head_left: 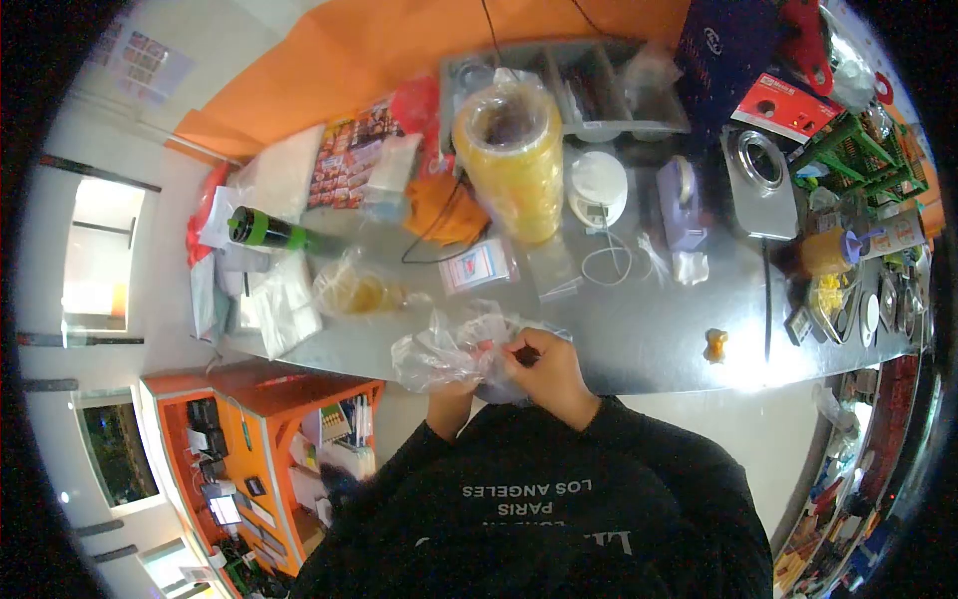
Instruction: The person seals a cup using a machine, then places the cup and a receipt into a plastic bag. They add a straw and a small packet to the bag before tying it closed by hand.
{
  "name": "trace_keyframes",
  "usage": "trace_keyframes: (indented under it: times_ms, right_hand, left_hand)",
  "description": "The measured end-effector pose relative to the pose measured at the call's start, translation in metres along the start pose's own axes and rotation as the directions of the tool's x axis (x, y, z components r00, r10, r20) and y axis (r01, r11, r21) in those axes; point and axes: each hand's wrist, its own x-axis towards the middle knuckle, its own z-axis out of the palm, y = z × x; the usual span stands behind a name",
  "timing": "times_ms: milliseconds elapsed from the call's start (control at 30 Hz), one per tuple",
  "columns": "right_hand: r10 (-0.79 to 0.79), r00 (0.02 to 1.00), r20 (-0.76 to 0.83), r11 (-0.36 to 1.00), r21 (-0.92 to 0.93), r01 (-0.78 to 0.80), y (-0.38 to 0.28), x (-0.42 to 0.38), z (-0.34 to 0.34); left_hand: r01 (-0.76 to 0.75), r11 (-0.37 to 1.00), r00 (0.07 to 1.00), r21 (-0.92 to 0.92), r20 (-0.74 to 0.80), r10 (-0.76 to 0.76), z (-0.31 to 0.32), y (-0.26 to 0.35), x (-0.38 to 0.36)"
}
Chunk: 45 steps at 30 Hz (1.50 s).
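In front of my chest, at the near edge of the steel table, a crumpled clear plastic bag (436,351) is held up between my hands. My left hand (455,399) grips it from below, its fingers mostly covered by the film. With thumb and fingertips pinched together, my right hand (554,379) closes on the bag's right side. Something reddish shows at the pinch, too small to make out. Just beyond lies another clear bag (361,292) with yellowish contents. A card in a plastic sleeve (479,267) rests farther back.
A big yellowish roll of plastic film (511,165) stands on the steel table (639,344). Near it are a white scale (599,188), a purple tape dispenser (683,205) and a grey divided tray (609,127). A black-green bottle (267,230) lies left; a small orange-brown item (717,345) sits right.
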Motion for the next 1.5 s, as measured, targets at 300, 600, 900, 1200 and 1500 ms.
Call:
trace_keyframes:
  times_ms: [300, 600, 900, 1200, 1500]
  right_hand:
    - [-0.013, 1.000, 0.006, 0.999, 0.034, 0.013, -0.001, 0.003, 0.000]
    - [-0.052, 0.998, 0.017, 0.999, 0.007, 0.052, -0.001, 0.005, -0.002]
    - [-0.063, 0.982, 0.178, 0.996, -0.048, 0.073, -0.003, 0.023, -0.014]
    - [0.130, 0.911, 0.390, 0.987, 0.041, -0.158, 0.020, 0.050, -0.023]
    - [-0.221, 0.957, 0.187, 0.869, -0.408, 0.281, -0.013, 0.015, -0.035]
  left_hand:
    - [0.071, 0.996, 0.997, -0.048, 0.001, -0.071, 0.005, 0.020, -0.003]
    - [-0.004, 0.961, 1.000, 0.278, -0.014, 0.008, 0.009, 0.031, -0.006]
    - [-0.048, 0.971, 0.996, 0.233, 0.084, 0.029, 0.010, 0.013, -0.002]
    - [-0.142, 0.905, 0.989, 0.401, 0.092, 0.114, 0.011, 0.011, 0.000]
    - [-0.322, 0.597, 0.942, 0.735, 0.184, 0.282, -0.003, -0.001, -0.004]
